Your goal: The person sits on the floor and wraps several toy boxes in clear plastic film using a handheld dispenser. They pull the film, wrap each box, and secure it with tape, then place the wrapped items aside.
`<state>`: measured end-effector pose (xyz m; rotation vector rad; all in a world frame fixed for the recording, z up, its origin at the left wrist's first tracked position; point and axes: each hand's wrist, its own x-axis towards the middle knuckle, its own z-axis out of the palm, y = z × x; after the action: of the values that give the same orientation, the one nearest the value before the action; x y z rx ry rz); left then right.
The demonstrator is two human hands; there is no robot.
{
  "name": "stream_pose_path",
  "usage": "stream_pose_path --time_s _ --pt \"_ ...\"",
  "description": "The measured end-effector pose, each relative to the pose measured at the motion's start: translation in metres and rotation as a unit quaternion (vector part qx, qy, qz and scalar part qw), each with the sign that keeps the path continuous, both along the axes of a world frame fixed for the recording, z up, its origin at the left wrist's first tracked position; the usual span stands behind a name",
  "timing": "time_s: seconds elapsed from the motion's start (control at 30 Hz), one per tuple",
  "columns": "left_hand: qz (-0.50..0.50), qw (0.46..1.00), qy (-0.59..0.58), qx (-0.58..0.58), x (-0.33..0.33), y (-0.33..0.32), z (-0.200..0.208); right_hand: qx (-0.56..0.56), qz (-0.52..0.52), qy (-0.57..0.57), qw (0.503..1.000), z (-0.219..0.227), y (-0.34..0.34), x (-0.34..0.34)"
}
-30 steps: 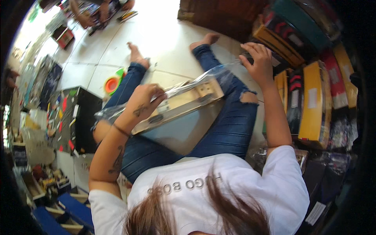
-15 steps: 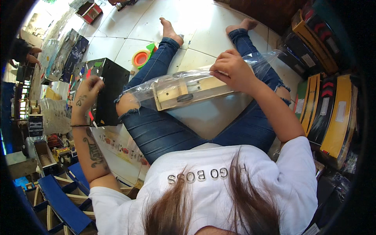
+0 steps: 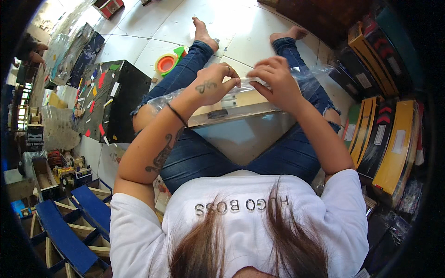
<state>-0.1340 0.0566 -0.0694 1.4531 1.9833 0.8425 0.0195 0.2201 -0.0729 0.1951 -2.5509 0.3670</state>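
Across my thighs lies a clear plastic bag (image 3: 306, 76) with a pale wooden toy part (image 3: 252, 103) inside it. A dark round wheel (image 3: 218, 114) shows on the wooden part's near side. My right hand (image 3: 277, 83) is closed on the bag's upper edge, fingers bent and thumb tucked in. Just left of it, my left hand (image 3: 217, 84) hovers over the bag with thumb and fingertips pinched together; whatever sits between them is too small to make out. The left wrist and forearm cover part of the bag's left end.
A black box (image 3: 132, 99) dotted with coloured scraps stands beside my left knee. Beyond it, a green tape dispenser (image 3: 180, 53) rests on the tiled floor. Blue wooden frames (image 3: 60, 231) are at lower left; wrapped yellow and black pieces (image 3: 394, 143) line the right. Another person's hand (image 3: 37, 53) shows far left.
My left hand has moved right from the black box to over the bag, close to my right hand. The right hand stays at the bag's upper edge.
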Motion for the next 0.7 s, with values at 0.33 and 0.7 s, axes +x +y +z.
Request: stream_pose_path --time_s 0.33,0.7 --pt "0.023 0.989 0.133 0.060 0.012 0.004 0.001 0.073 0.013 -0.027 0.997 -0.017 -0.004 0.000" --pt "-0.028 0.975 0.190 0.108 0.014 -0.003 -0.011 0.117 -0.163 -0.209 0.957 0.054 0.132 0.093"
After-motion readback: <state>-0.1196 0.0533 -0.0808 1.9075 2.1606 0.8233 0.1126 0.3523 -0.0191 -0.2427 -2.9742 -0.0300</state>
